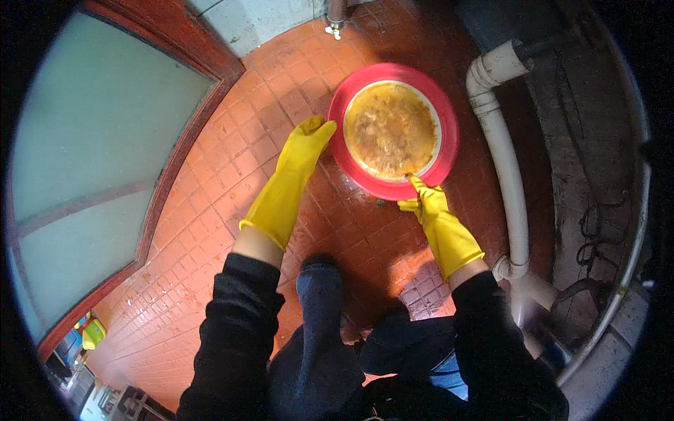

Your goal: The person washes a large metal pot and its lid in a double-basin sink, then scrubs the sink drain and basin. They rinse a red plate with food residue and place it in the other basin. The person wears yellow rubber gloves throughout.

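Note:
A red round basin (447,131) with a wide rim is held out over the tiled floor, between my two hands. Inside its white inner edge lies murky yellow-orange liquid with lumpy food bits (390,129). My left hand (311,136), in a yellow rubber glove, grips the rim at the left. In a matching glove, my right hand (425,199) holds the near right part of the rim, one finger over the top by the liquid. The fingers under the basin are hidden.
At left stands a red-framed door with frosted panes (113,121). A white plastic drain pipe (503,163) runs down the right side. The floor of orange-red tiles (226,179) looks wet in places. A vertical pipe (336,13) meets the floor at the far wall.

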The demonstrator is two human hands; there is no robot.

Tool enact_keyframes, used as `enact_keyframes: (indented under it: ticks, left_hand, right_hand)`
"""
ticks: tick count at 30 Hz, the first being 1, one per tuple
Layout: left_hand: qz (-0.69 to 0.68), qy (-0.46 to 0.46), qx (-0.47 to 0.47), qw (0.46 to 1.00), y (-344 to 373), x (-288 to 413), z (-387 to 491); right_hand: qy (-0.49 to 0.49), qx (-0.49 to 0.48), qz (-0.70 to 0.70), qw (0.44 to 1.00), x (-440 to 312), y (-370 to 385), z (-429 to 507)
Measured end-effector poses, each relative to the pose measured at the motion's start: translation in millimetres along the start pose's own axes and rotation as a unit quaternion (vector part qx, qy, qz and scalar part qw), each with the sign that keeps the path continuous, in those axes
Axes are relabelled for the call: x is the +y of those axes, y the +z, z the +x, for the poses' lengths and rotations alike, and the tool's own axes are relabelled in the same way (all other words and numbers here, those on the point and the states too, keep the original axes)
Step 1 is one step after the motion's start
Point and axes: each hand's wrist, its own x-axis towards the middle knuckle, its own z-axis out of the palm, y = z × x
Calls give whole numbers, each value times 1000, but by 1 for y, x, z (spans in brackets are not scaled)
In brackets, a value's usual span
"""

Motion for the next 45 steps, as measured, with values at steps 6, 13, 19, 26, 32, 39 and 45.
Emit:
enact_keyframes:
  ticks: [6, 13, 19, 26, 32, 39, 45]
  left_hand:
    - [-70, -47, -230, 969, -2, -23, 27]
    - [2, -16, -142, 990, -10, -49, -28]
    - [-2, 9, -102, 995, -17, 18, -153]
    - [61, 72, -23, 995, -1, 193, -386]
    - [67, 48, 6, 997, -11, 378, -625]
    - [48, 88, -6, 995, -20, 474, -784]
    - [62, 108, -31, 992, 38, 486, -819]
  right_hand:
    - [46, -54, -65, 995, 25, -50, -27]
    - [-28, -59, -75, 995, 38, -69, -55]
    - [-44, -42, -88, 994, 3, -68, -188]
    - [-31, -89, -83, 992, -90, -66, -429]
    - [20, -136, -61, 989, -188, -62, -708]
    - [-15, -136, -85, 987, -226, -65, -877]
    - [-67, -72, -52, 994, -224, -119, -926]
